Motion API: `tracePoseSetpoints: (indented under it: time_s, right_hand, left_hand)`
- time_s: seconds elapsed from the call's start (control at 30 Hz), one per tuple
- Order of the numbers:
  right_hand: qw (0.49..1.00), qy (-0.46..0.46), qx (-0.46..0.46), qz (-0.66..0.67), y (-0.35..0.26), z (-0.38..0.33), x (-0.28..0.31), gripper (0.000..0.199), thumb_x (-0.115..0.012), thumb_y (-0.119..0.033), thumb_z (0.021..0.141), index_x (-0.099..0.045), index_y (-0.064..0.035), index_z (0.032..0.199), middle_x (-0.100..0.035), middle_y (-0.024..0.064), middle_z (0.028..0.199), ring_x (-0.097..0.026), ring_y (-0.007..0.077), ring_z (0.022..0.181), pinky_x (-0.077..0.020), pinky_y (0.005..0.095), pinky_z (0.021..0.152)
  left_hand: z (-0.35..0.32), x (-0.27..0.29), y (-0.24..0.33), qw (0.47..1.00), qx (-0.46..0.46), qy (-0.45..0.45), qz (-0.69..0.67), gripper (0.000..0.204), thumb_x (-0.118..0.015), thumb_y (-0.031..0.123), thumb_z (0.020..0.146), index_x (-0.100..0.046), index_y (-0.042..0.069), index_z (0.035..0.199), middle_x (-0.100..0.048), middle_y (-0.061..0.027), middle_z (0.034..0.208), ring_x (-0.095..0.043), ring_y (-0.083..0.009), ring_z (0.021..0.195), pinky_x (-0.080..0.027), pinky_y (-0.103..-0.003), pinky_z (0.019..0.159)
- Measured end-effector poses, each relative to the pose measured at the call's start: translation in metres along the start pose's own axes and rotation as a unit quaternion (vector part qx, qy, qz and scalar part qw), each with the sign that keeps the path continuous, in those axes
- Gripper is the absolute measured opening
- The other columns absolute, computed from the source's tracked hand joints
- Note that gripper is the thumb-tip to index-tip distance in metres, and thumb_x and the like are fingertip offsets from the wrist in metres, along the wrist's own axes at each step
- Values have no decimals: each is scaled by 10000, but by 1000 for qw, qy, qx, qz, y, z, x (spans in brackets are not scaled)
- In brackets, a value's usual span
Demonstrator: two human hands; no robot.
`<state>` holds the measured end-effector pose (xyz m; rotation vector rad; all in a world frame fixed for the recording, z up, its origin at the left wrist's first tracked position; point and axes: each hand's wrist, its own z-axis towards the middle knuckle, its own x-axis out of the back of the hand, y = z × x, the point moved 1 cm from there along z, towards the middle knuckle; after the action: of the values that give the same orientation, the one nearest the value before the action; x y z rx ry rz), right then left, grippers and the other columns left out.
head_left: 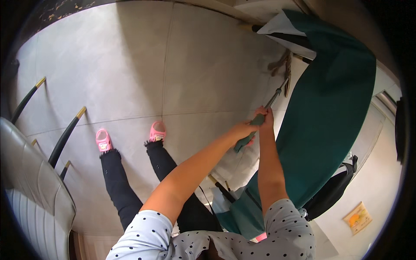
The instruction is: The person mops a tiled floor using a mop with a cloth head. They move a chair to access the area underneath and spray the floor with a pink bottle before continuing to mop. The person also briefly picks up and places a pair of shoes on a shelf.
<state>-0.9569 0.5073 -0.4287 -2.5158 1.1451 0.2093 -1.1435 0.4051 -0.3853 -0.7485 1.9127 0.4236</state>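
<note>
A long-handled mop [273,99] slants away from me beside the dark green cloth. Its grey metal pole leads to a brown, stringy head [279,67] at the floor by the table's underside; that end is small and partly shaded. Around a dull green grip at the near end of the pole, my left hand [245,131] is closed. Farther up the handle, my right hand [268,118] is closed too, with its forearm alongside the hanging cloth. Some of the fingers are hidden behind the grip.
A table under a dark green cloth [329,99] fills the right side. Dark, gold-tipped legs show near it. At left stands a grey padded chair [37,173] with black legs [67,134]. My feet in pink clogs [158,131] stand on grey floor tiles. A black bag [331,195] hangs beyond the table.
</note>
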Motion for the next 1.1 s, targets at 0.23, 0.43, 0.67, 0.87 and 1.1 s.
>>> tracePoseSetpoints:
  time_s: [0.23, 0.43, 0.67, 0.87, 1.1]
  right_hand:
    - [987, 1, 15, -161, -70, 61, -54, 318, -369, -303, 870, -371, -88, 635, -398, 16, 568, -428, 127, 510, -396, 282, 513]
    - [891, 138, 183, -393, 62, 18, -53, 313, -358, -266, 890, -357, -87, 634, -382, 29, 539, -415, 156, 481, -396, 311, 489]
    - [927, 133, 81, -341, 173, -117, -16, 402, -370, -330, 898, -353, -73, 590, -349, 40, 484, -392, 164, 430, -378, 317, 432]
    - [925, 162, 133, -316, 146, -93, -68, 313, -432, -283, 879, -339, -81, 659, -344, 24, 550, -362, 141, 449, -366, 300, 431]
    - [869, 134, 133, -456, 125, -72, -76, 337, -400, -274, 893, -375, -47, 646, -355, 44, 531, -384, 166, 455, -391, 312, 461]
  left_hand:
    - [90, 7, 54, 989, 41, -77, -119, 224, -503, 221, 833, -424, 11, 844, -492, -87, 650, -467, -124, 474, -392, -239, 386]
    - [-30, 61, 37, 979, 56, -62, -185, 252, -463, 247, 852, -445, 1, 899, -474, -81, 635, -437, -114, 439, -342, -239, 345]
    - [-196, 24, -65, 942, 10, -15, -334, 442, -520, 253, 819, -338, 118, 1199, -472, -102, 760, -420, -139, 431, -339, -240, 372]
    - [-142, 26, -6, 962, 57, 42, -264, 306, -492, 254, 844, -375, 36, 1025, -480, -104, 749, -436, -130, 483, -333, -222, 364]
    - [-122, 36, 5, 934, 48, -105, -339, 301, -432, 255, 869, -386, -24, 971, -453, -79, 720, -441, -104, 496, -363, -202, 379]
